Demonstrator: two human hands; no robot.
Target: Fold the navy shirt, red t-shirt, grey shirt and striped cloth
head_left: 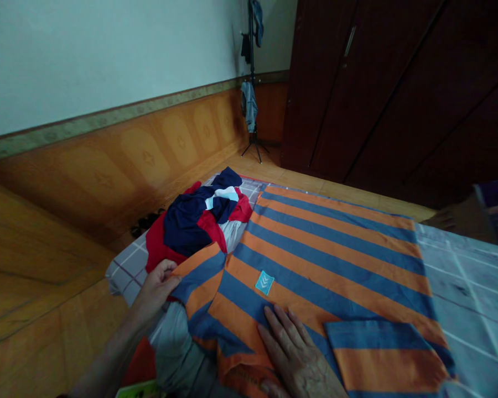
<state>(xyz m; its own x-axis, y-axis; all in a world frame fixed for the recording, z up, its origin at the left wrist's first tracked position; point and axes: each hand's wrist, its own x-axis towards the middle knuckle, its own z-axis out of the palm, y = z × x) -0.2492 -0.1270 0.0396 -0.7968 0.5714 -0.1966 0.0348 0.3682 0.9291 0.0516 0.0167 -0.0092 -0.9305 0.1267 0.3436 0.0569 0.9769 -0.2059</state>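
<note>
An orange and blue-grey striped shirt [327,254] lies spread over the bed, with a small teal patch [264,282] on its chest. Its collar points toward me and its hem lies to the far side. My left hand [162,279] pinches the edge of the left sleeve [201,276] between thumb and fingers. Flat on the shirt near the collar rests my right hand [292,351], fingers stretched out. The other sleeve [385,354] is folded across the shirt at the right.
A heap of navy, red and white clothes [195,218] lies beyond my left hand. The bed has a grey checked sheet [468,293]. Farther back stand a coat rack [252,105] and a dark wardrobe [377,99]. Shoes [145,222] sit on the floor by the wall.
</note>
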